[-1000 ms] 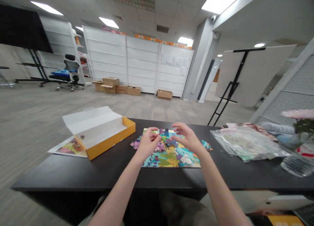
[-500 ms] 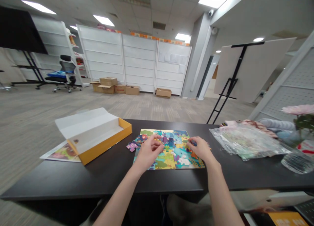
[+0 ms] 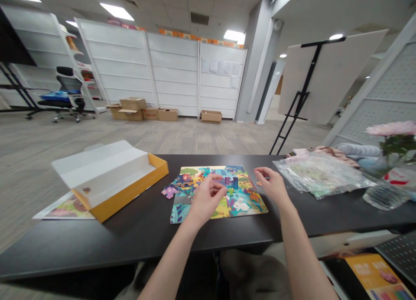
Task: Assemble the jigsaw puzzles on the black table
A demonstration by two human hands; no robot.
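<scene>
A colourful animal jigsaw puzzle (image 3: 240, 194) lies on the black table. Over its middle is my left hand (image 3: 208, 198), its fingers curled with thumb and index near each other; whether a piece is between them is too small to tell. My right hand (image 3: 270, 183) hovers just off the puzzle's right edge, fingers bent, beside a small piece partly hidden by the fingers. Loose pieces lie over the puzzle's upper left, and a purple piece with a flower pattern (image 3: 169, 191) sits at its left edge.
An open yellow box (image 3: 130, 194) with a white lid stands at the left, on a printed picture sheet (image 3: 69, 207). To the right are a clear plastic bag (image 3: 321, 172), a glass vase (image 3: 385, 194) with a pink flower, and folded cloth. Black table edge (image 3: 234, 246) runs in front.
My right hand has moved off the puzzle to its right side. My left hand has shifted slightly right across the puzzle. The camera view has turned a little.
</scene>
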